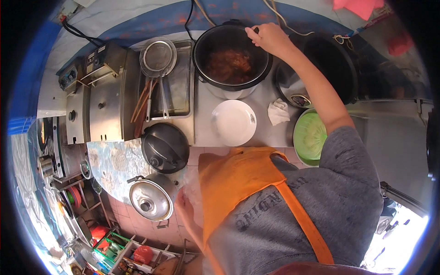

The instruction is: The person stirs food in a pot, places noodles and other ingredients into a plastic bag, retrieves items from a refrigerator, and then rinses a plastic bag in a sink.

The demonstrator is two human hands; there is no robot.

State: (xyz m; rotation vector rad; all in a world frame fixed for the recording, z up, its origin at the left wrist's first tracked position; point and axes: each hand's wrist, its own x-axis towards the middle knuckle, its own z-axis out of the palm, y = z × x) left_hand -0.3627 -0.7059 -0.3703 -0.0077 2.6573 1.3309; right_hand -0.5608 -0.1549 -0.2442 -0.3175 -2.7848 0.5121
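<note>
My right hand [270,38] is closed around a dark handle at the right rim of a large black-lined pot [220,84]. Reddish-brown food [229,64] lies in the pot, somewhat blurred. Below the pot, a white plate [234,122] rests on the steel counter, and a crumpled white cloth [278,112] lies to its right. My left hand [184,202] hangs low by my orange apron [237,182], right of a lidded steel pot [150,200]. Something clear, like a thin plastic bag, shows beside it; whether the hand holds it is unclear.
A strainer [158,56] and wooden chopsticks lie over a steel tray [187,82] left of the black-lined pot. Further left stand steel fryers [106,106]. A black lidded pot [165,147] sits below the tray. At right are a green basket [309,137] and a large dark pot [330,65].
</note>
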